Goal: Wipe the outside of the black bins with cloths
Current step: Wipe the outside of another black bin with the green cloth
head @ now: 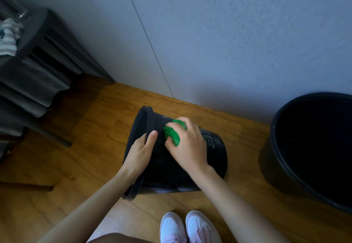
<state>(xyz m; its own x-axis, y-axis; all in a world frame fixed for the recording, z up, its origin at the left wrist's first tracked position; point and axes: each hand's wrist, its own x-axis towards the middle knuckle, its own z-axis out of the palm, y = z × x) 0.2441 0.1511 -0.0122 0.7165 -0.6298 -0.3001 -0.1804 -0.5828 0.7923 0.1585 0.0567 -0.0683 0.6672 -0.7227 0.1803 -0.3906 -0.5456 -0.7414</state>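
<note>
A black bin [215,155] lies on its side on the wooden floor, its open rim pointing left. My left hand [140,153] grips that rim, thumb on the outside and fingers hidden inside. My right hand [187,145] presses a bunched green cloth [172,134] against the bin's upper outer wall. A second, larger black bin [308,147] stands upright at the right edge, apart from both hands.
A grey wall runs close behind the bins. At the left stands a dark slatted table [47,52] with a striped cloth [8,37] and a glass [17,10] on top. My white shoes [188,227] are at the bottom, just in front of the lying bin.
</note>
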